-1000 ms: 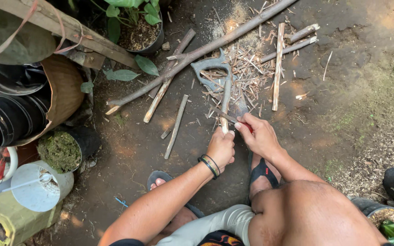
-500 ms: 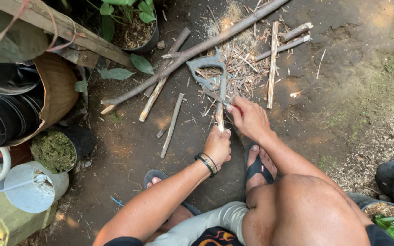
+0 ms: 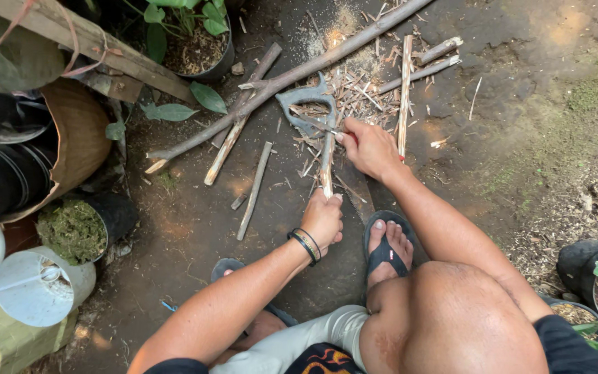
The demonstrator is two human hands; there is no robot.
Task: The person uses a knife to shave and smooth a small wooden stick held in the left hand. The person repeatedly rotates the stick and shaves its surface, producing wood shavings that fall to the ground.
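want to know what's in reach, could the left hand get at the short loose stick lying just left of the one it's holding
Probably yes. The left hand grips the near end of the held stick, and the short stick lies close beside it on bare dirt with nothing between them, though the hand would have to let go first.

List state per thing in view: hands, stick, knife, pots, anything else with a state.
left hand: closed around the stick's near end
right hand: closed on the knife
stick: held, far end resting on the ground
knife: blade laid against the stick
long branch: lying flat on the ground
plant pot: upright, filled with soil
moss pot: upright, full
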